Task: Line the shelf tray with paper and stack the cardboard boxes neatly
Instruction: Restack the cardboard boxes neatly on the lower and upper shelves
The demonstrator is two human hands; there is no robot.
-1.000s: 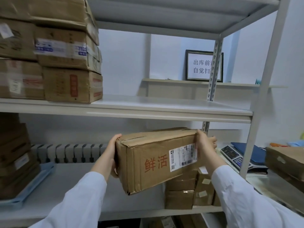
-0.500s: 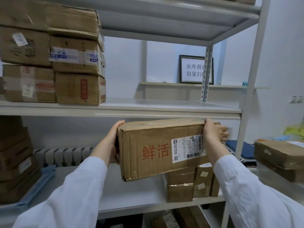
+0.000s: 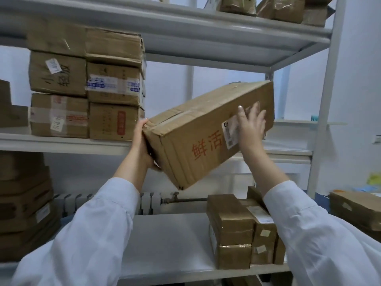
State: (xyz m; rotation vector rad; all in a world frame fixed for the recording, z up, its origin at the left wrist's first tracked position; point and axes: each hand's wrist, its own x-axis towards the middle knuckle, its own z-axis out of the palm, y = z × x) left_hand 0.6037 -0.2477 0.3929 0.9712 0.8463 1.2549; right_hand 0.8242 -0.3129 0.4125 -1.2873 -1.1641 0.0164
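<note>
I've swung the box [image 3: 185, 129] up from level to the middle shelf [image 3: 61, 144], right end tilted high, left hand [image 3: 144, 145] gripping its near-left end, right hand [image 3: 250, 124] flat-fingered on its label face, so it probably lands right of the six stacked boxes [image 3: 115, 85]; one carried box, two hands.

Middle shelf [image 3: 61, 144], left end: stacked boxes [image 3: 86, 85], two columns side by side, three high.
Right of that stack, before the shelf's front edge: tilted box [image 3: 195, 131], right end raised. The left hand [image 3: 142, 147] grips its lower left end; the right hand [image 3: 250, 126] lies flat on its front face near the right end.
Lower shelf [image 3: 169, 244]: small boxes [image 3: 235, 230] at the front right corner; box pile [image 3: 24, 203] at the left end; radiator [image 3: 148, 203] behind.
Top shelf [image 3: 185, 32], right end: further boxes [image 3: 282, 7].
</note>
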